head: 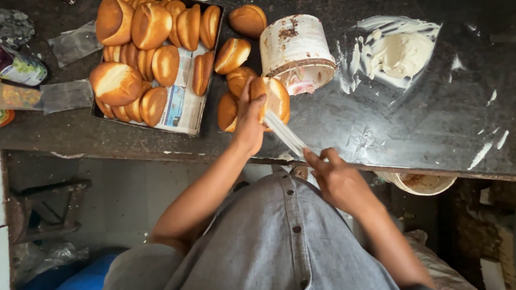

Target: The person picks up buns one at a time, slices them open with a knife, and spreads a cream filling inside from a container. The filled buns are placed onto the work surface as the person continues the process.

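Now, seen from the head camera looking straight down, the person stands at a dark counter [429, 126] in a grey buttoned garment [287, 244]. The left hand [250, 119] is closed around a golden bun [274, 98], holding it on its edge just above the counter, close to the front border. The right hand [337, 179] is clenched on the handle of a long flat knife [285, 133]; its pale blade goes up and to the left and touches the bun. The blade looks blurred, so I cannot tell how deep it is in the bun.

Just beside the held bun, a few loose buns [233, 55] lie on the counter, and one more bun [248, 20] lies further back. To the left of them is a dark tray [212, 69] lined with newspaper, and it is full of buns [150, 46] that stand tightly one against another. Behind the held bun, a white tub [296, 52] with brown stains lies tilted on its side, its open mouth turned toward the person. To the right of the tub, a heap of white cream [400, 52] sits directly on the counter, with white smears around it.

At the left border are plastic packets [9, 67] and a clear bag [71, 42]. Under the front border of the counter, on the right, a pale bowl [420, 183] shows partly.
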